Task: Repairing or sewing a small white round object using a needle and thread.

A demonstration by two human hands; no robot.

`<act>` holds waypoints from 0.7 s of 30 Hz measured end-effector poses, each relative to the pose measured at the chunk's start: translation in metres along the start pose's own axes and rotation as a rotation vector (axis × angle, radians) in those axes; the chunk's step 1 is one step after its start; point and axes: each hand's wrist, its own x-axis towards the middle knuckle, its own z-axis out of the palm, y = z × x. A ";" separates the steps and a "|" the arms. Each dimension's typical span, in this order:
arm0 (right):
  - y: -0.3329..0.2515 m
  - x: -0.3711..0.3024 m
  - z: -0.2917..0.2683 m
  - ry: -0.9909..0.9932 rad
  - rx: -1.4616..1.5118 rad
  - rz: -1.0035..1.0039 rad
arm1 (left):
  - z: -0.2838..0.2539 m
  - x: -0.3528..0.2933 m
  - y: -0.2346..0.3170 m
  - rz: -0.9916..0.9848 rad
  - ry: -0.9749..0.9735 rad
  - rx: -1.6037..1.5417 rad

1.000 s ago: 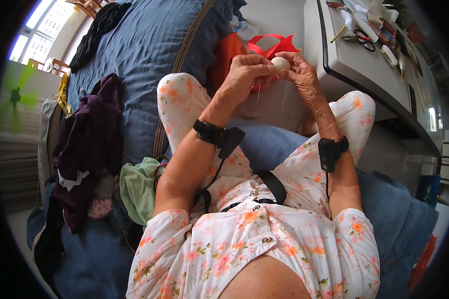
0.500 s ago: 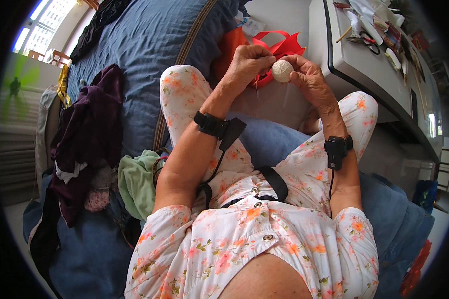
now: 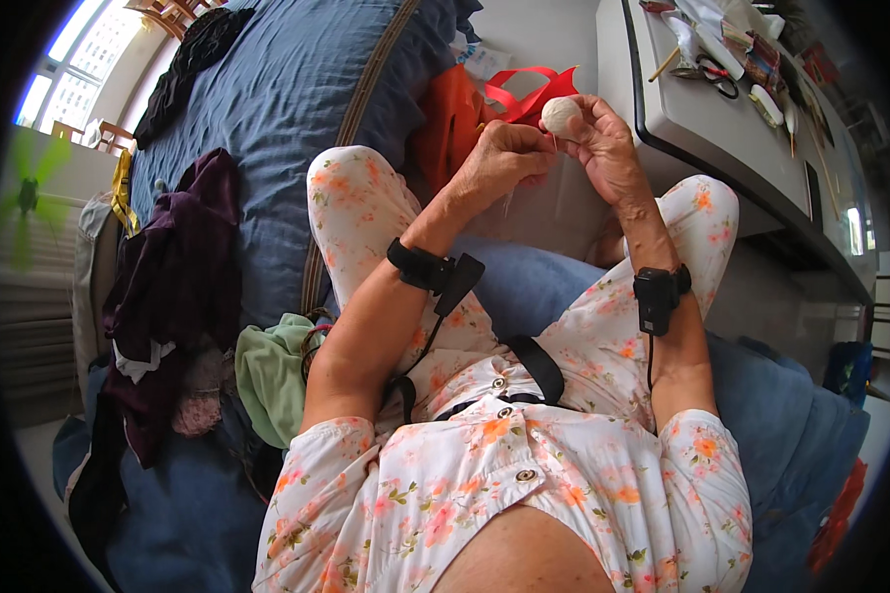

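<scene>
A cream thread ball [image 3: 561, 116] sits in the right hand [image 3: 606, 148] — fingers curled round, apparently to steady it — while the left hand [image 3: 512, 156] pinches fingertips together alongside, seemingly on pale thread [image 3: 508, 202] trailing beneath.

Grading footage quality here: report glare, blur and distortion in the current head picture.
Head view: bright window glares at upper left; green fan blurred; white table bowed along its edge by the fisheye; pale ball in the right hand fairly clear.
</scene>
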 end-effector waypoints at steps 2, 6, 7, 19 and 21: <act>0.003 0.000 -0.005 -0.008 -0.178 -0.007 | 0.001 0.000 0.004 -0.018 -0.012 -0.068; 0.004 -0.001 -0.002 -0.114 -0.460 0.011 | -0.016 0.004 0.006 0.004 0.023 -0.339; 0.004 -0.002 0.000 -0.117 -0.458 0.014 | -0.020 0.005 0.006 0.012 0.057 -0.496; -0.006 -0.009 0.009 -0.272 -0.076 0.016 | -0.024 0.009 -0.005 0.026 0.161 -0.271; -0.007 -0.007 0.009 -0.157 0.125 0.022 | -0.020 0.008 -0.007 0.000 0.143 -0.168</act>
